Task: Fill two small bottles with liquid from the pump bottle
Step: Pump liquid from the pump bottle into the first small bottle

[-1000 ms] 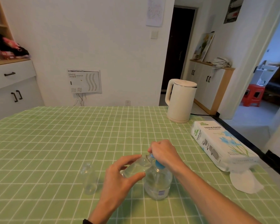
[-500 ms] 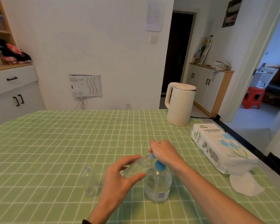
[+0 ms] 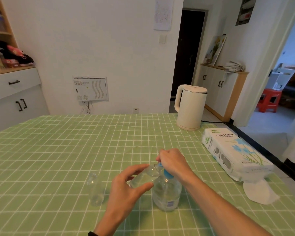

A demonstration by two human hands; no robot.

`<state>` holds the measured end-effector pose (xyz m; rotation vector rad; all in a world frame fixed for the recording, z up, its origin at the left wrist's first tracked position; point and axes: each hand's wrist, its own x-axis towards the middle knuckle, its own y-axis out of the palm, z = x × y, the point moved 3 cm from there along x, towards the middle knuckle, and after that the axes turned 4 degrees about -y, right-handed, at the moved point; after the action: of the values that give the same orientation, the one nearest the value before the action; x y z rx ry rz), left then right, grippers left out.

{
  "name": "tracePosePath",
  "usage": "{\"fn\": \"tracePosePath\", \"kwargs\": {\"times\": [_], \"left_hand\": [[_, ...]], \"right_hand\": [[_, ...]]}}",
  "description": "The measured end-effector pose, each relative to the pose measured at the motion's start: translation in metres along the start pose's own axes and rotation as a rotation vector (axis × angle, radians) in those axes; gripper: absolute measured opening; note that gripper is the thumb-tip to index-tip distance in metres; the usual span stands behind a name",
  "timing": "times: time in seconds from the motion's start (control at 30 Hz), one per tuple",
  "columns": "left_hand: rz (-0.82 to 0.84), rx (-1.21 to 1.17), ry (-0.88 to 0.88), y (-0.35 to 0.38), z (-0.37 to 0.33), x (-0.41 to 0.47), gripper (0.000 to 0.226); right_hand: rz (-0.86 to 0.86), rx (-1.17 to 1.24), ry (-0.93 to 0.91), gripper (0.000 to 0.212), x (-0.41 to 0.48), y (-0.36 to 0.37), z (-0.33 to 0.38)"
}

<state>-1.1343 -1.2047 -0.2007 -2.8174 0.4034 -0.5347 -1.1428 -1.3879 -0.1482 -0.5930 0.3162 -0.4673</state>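
Plastic is looking thin, light and slippery: the left hand point(image 3: 126, 189) is pinching the tilted small bottle point(image 3: 143, 178) mid-body, the right hand point(image 3: 173, 161) is curling over the pump bottle point(image 3: 166, 193) head.

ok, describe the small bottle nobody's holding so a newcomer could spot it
On the green checked table, look near its front edge, just left of the left hand and the blue-topped pump bottle. The small clear bottle stands upright alone; its twin is tilted in the left hand at the pump spout.
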Motion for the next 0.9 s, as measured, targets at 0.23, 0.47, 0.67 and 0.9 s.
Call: {"fn": "tracePosePath", "kwargs": {"times": [0.23, 0.47, 0.67, 0.9], "left_hand": [[0.002, -0.015, 0.001, -0.002, -0.004, 0.003, 0.049], [0.003, -0.007, 0.004, -0.002, -0.003, 0.003, 0.049], [0.008, 0.002, -0.007, 0.0, 0.002, 0.001, 0.049], [0.002, -0.004, -0.009, 0.0, 0.001, 0.0, 0.049]], "right_hand": [[0.023, 0.009, -0.011, 0.048, 0.002, -0.01, 0.009], [0.006, 0.009, -0.018, 0.046, 0.004, -0.007, 0.006], [-0.009, 0.019, -0.025, 0.04, 0.003, 0.001, -0.002], [-0.017, 0.018, -0.016, 0.04, 0.001, 0.0, -0.001]]}}
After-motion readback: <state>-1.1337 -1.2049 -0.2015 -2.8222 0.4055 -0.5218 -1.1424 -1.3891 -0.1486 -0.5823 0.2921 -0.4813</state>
